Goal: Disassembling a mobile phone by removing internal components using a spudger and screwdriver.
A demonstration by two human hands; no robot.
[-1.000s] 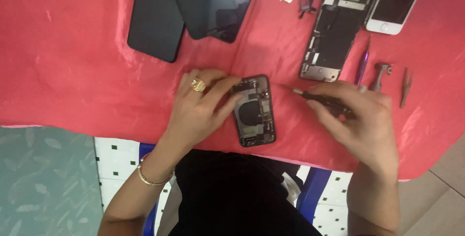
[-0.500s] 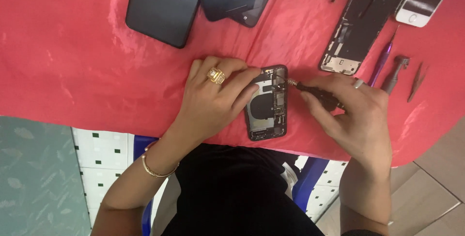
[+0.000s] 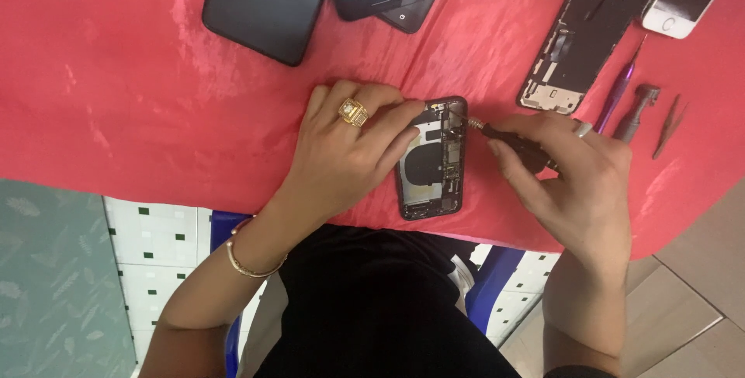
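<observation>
Opened phone [image 3: 431, 162] lies on the red cloth [image 3: 116, 98], long axis running away from the person. Left hand [image 3: 349, 149] rests on the phone's left side, fingers spread, pinning it. Right hand [image 3: 578, 180] sits right of the phone, fingers closed on a screwdriver [image 3: 508, 143], tip at its upper right edge.

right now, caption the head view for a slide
Left hand steadies an opened phone on red cloth while right hand holds a screwdriver tip to it.
</observation>
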